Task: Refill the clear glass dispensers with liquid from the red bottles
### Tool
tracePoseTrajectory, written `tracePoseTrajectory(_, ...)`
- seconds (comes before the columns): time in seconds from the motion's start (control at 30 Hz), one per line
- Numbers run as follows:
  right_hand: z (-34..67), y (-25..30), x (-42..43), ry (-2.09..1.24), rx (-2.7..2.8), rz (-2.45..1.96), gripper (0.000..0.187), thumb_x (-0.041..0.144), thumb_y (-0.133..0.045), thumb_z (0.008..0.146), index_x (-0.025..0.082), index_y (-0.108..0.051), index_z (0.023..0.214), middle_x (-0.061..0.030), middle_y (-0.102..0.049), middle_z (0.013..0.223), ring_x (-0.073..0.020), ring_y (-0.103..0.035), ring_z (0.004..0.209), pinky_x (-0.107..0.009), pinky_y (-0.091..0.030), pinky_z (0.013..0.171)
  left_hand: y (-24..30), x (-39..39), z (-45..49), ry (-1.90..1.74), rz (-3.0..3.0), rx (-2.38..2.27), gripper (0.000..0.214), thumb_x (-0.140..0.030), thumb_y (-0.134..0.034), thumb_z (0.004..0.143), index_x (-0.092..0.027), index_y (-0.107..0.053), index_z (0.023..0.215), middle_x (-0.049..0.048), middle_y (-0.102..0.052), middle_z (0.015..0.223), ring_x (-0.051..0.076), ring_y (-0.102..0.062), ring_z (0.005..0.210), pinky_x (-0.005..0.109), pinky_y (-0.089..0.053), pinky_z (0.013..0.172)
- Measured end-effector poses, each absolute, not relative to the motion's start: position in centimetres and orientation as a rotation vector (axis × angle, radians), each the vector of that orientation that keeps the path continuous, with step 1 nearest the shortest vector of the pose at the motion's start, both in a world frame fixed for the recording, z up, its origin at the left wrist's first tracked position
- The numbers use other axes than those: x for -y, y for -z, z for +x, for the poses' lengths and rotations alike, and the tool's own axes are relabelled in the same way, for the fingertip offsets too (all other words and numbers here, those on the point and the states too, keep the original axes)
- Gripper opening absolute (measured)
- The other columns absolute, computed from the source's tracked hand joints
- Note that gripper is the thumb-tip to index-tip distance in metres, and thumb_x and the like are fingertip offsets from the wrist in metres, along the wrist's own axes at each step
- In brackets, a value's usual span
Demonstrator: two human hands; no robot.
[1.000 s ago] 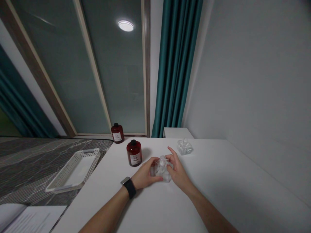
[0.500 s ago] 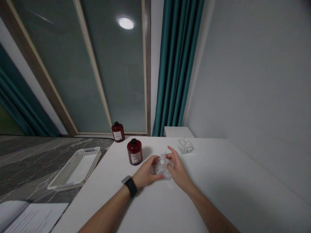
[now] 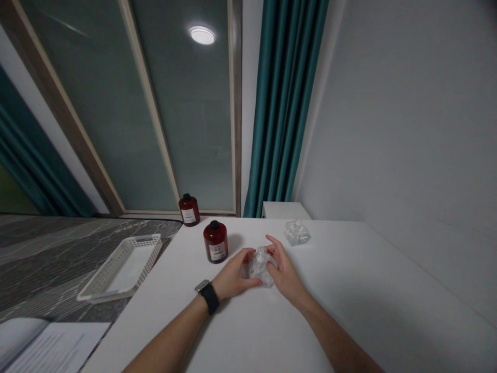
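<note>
Both hands meet over a small clear plastic packet (image 3: 259, 267) that rests on the white table (image 3: 349, 290). My left hand (image 3: 232, 280), with a dark watch on its wrist, curls its fingers round the packet's left side. My right hand (image 3: 282, 270) pinches the packet's right side, its index finger raised a little. What the packet holds is whitish and too blurred to name. A dark red bottle with a black cap (image 3: 215, 242) stands just left of the hands.
A second dark red bottle (image 3: 188, 210) stands further back by the window frame. Another clear packet (image 3: 296, 233) lies behind the hands. A white slotted basket (image 3: 122, 267) sits on the dark marbled surface at left. Papers (image 3: 50, 349) lie at bottom left. Teal curtain and wall behind.
Both hands stay on the packet with only small finger shifts. The view has tilted slightly upward.
</note>
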State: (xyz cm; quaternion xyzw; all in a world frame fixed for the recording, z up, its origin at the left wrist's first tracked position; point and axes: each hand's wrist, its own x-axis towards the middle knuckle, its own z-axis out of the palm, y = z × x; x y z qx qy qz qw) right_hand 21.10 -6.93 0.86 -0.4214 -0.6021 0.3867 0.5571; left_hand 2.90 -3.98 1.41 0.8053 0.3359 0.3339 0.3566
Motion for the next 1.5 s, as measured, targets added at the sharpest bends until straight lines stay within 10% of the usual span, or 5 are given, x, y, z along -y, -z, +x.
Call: tracePoseTrajectory(1.5,22.6,-1.1,6.5,-0.875,1.643,-1.082,0.06,0.024,-0.06,0.085,0.023,-0.044,0.143,-0.0076,-0.062,0.125,-0.0229,-0.057,0.118,-0.043,-0.037,0.11,-2.5,3.9,2.2,-0.784,2.119,-0.889,0.056,-0.029,-0.079,0.071,-0.018,-0.052,0.119,0.0111,-0.063,0.117,0.027,-0.061,0.107,0.04,-0.05,0.091)
